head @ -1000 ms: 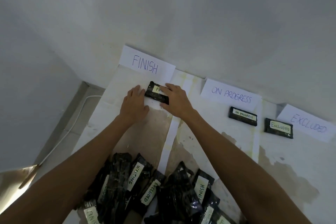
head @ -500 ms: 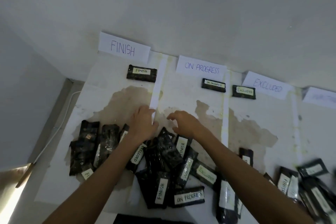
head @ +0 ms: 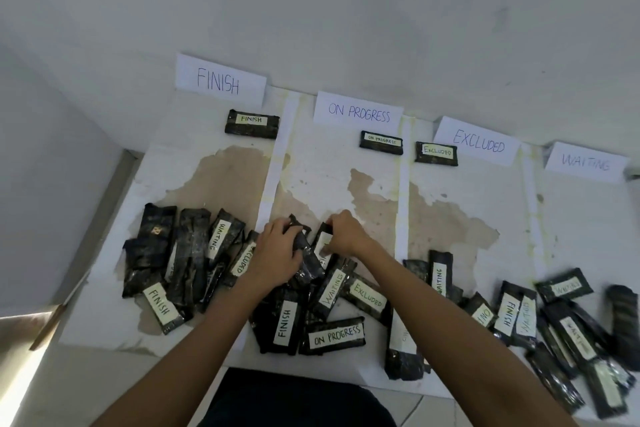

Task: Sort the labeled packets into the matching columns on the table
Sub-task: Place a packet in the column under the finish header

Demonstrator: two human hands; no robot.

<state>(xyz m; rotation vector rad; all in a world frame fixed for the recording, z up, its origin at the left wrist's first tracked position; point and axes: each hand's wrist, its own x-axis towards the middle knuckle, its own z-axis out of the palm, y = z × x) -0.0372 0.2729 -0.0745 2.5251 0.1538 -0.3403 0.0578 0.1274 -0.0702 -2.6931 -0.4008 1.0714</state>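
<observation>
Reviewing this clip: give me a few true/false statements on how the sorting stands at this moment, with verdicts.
1. One FINISH packet lies just below the FINISH sign. True.
2. A packet lies just below the WAITING sign. False: no packet lies by it; those labelled WAITING are only in the unsorted pile along the near edge.
3. Both hands hold packets in the unsorted pile. True: the left hand grips a dark packet, and the right hand pinches a labelled packet.
4. The EXCLUDED packet sits in the ON PROGRESS column. False: it lies in its own column, just left of the EXCLUDED sign.
</observation>
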